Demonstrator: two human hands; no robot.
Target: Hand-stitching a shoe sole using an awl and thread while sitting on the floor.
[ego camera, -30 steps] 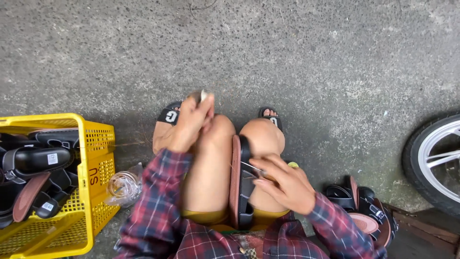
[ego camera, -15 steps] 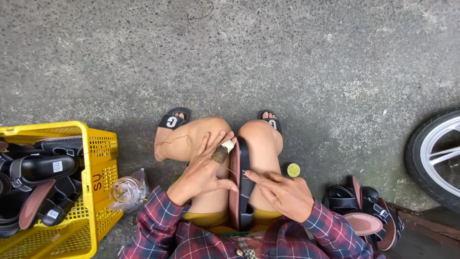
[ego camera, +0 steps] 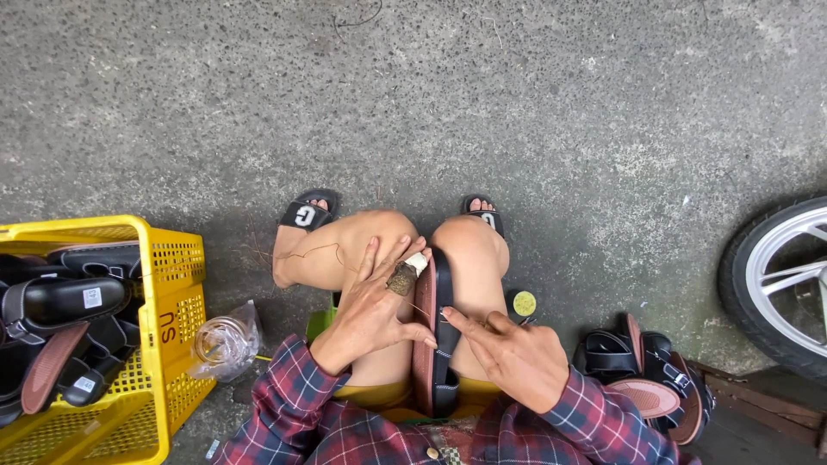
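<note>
A brown and black sandal (ego camera: 433,344) stands on edge between my knees. My left hand (ego camera: 372,306) presses against its left side, and one finger wears a dirty wrapped thimble. A thin thread runs from this hand over my left knee. On the sandal's right side, my right hand (ego camera: 508,353) pinches something small at the sole's edge, too thin to make out. Both sleeves are red plaid.
A yellow plastic crate (ego camera: 164,344) with several dark sandals stands at the left. A crumpled clear plastic bag (ego camera: 226,342) lies beside it. More sandals (ego camera: 642,379) are piled at the right, near a wheel (ego camera: 780,284). A small yellow round lid (ego camera: 524,303) lies on the concrete.
My left hand came down from above my left knee to the sandal's side. The right hand stayed at the sole's edge.
</note>
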